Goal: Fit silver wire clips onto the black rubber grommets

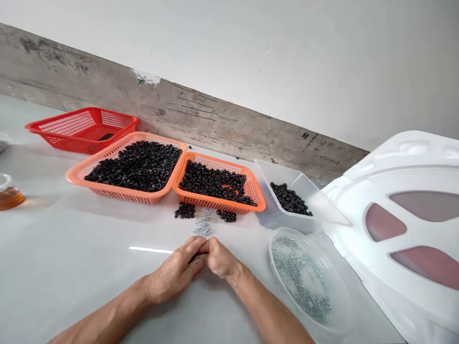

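Note:
My left hand (174, 273) and my right hand (217, 258) meet at the fingertips low on the white table (89, 248). Both have their fingers pinched together round something small and dark that I cannot make out. Just beyond the fingertips lies a little heap of small silver metal parts (202, 223). Two small clusters of black ring-shaped parts (185, 210) lie to either side of that heap, against the front of the baskets.
Two orange baskets (118, 192) (218, 204) hold black parts. A red basket (68, 138) stands behind. A clear bin (265, 174) and a clear round dish (333, 282) of silver parts sit right. White moulded foam (412, 162) fills the right; a jar (9, 191) stands left.

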`<state>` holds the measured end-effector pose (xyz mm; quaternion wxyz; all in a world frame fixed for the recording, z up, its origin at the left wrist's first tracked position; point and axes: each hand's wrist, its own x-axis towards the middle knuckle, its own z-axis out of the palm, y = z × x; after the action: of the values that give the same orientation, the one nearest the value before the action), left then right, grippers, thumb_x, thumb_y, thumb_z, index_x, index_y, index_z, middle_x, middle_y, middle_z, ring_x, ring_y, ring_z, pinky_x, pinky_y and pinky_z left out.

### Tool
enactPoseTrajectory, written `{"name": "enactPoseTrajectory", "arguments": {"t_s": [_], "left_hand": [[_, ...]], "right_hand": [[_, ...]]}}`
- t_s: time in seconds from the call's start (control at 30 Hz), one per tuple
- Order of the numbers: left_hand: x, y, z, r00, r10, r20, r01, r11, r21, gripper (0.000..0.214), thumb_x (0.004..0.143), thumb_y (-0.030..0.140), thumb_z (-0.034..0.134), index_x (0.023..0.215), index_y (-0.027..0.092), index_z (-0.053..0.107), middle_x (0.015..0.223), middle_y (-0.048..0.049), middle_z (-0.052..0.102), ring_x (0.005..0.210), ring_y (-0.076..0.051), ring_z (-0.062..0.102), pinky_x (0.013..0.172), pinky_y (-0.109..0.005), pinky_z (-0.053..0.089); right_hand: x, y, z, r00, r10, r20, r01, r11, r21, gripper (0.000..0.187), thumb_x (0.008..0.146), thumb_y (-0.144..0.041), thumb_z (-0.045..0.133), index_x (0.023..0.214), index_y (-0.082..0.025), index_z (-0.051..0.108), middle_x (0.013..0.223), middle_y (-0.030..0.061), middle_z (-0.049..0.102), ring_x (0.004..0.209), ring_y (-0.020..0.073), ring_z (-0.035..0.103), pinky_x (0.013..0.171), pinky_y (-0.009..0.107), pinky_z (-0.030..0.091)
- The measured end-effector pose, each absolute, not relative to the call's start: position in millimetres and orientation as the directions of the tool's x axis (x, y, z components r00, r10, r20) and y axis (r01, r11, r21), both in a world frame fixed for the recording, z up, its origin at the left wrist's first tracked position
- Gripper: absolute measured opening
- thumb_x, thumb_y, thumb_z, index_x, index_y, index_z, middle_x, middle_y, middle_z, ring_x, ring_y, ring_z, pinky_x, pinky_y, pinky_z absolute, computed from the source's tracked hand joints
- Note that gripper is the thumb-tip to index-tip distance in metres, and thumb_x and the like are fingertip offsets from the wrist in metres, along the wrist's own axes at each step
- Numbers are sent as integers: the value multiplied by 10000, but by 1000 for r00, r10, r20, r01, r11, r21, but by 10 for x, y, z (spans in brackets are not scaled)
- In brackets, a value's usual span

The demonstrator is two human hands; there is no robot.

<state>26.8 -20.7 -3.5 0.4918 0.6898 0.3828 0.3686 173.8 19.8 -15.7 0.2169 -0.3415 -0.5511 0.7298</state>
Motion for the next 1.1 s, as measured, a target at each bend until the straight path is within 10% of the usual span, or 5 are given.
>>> {"name": "enactPoseTrajectory", "arguments": {"t_s": [0.43,0.7,0.87,0.97,1.1], "left_hand": [[142,-94,-146,109,993,55,49,-60,997,403,814,375,546,1164,179,500,1080,-93,602,963,-223,578,825,-326,462],[105,-77,20,-36,997,-73,2,73,997,422,795,447,550,1106,162,537,951,-71,642,844,-211,615,710,-304,477],[86,-45,41,-123,983,-137,-70,129,989,390,778,456,555,1004,142,596,824,-55,641,725,-185,599,632,-293,469],[78,-23,12,-140,979,-150,-133,131,982,387,758,448,576,983,134,606,806,-51,638,703,-178,589,612,-287,460],[78,-12,20,-135,976,-169,-155,148,977,375,757,432,584,974,127,600,795,-47,630,695,-166,575,612,-280,448]], "right_hand": [[1924,258,309,-534,831,-157,-55,-220,-974,247,711,-268,672,927,-148,670,742,31,667,608,146,644,593,271,533],[2812,882,1111,206,969,137,-381,209,-900,204,805,-350,585,738,-157,596,717,37,670,611,75,618,559,153,512],[2606,694,669,21,996,81,245,74,-967,222,776,-324,558,868,-135,631,668,41,657,500,119,587,454,218,452],[2455,640,351,-1,986,165,829,93,-551,218,808,-249,468,836,-152,661,696,48,655,603,158,612,572,258,452],[2400,720,93,-56,979,198,947,115,-299,189,770,-143,511,866,-152,673,828,101,644,821,215,590,748,303,422]]}}
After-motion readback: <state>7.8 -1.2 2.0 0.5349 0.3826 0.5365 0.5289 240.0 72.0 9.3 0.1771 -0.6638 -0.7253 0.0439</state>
